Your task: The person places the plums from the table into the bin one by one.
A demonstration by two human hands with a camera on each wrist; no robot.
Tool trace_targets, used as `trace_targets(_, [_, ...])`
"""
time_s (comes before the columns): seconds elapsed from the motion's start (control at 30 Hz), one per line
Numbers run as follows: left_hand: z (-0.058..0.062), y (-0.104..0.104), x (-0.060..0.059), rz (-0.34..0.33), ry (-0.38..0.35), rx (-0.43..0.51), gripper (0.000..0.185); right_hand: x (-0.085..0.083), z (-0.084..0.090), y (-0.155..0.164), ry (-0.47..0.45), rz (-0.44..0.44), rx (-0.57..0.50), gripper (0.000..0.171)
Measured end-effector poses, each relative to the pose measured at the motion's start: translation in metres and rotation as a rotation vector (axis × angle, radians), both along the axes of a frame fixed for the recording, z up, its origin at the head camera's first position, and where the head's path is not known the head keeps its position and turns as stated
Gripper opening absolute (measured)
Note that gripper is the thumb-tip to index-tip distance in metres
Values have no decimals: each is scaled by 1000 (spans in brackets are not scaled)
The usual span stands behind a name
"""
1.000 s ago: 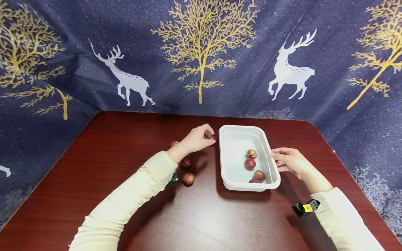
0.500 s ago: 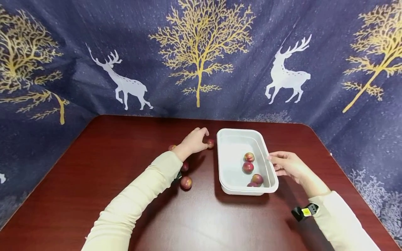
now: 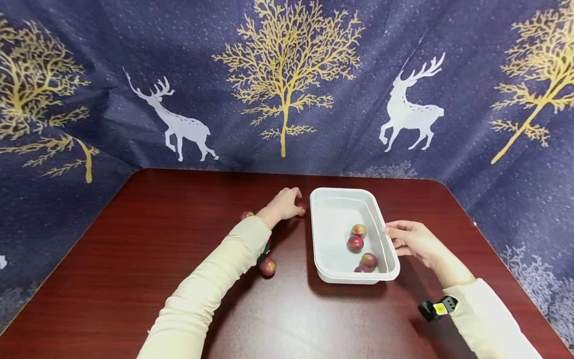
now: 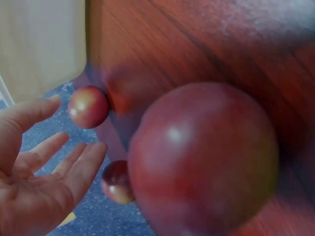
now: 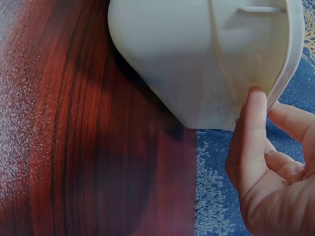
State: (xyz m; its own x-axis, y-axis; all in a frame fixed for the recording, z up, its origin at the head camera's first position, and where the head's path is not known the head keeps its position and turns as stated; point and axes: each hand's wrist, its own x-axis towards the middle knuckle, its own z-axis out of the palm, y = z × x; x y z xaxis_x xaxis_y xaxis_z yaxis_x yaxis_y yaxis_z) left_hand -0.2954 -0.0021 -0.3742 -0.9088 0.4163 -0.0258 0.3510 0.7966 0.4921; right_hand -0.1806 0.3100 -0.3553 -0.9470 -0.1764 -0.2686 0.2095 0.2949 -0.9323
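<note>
My left hand reaches over the table beside a red plum. In the left wrist view, its thumb and fingers are spread and that plum lies just past the fingertips. My right hand pinches the right rim of a white plastic box. The right wrist view has the thumb and fingers on either side of that rim. Inside the box lie several plums, among them a red plum and a yellow-red plum.
On the dark red table, one plum lies by the left sleeve and another plum lies behind the left wrist. A very near plum fills much of the left wrist view. A blue patterned cloth hangs behind the table.
My left hand has shifted slightly around the plum by the box, its fingers opening wider before settling close to it. The right hand keeps its hold on the box rim.
</note>
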Motion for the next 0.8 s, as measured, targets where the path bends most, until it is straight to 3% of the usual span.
trace_targets(0.23, [-5,9,-5,36,-74,-22,44,2,-3,1,0,1,-12,40])
trace_targets(0.43, [-6,14,-7,44,-80,-72,39,1,-5,1,2,-2,-24,37])
trace_targets(0.63, [-7,16,-7,73,-84,-117,36,0,-4,1,9,-12,-34,23])
trace_targets(0.8, [-6,16,-6,68,-91,-121,36,-1,-4,2,14,-16,-31,25])
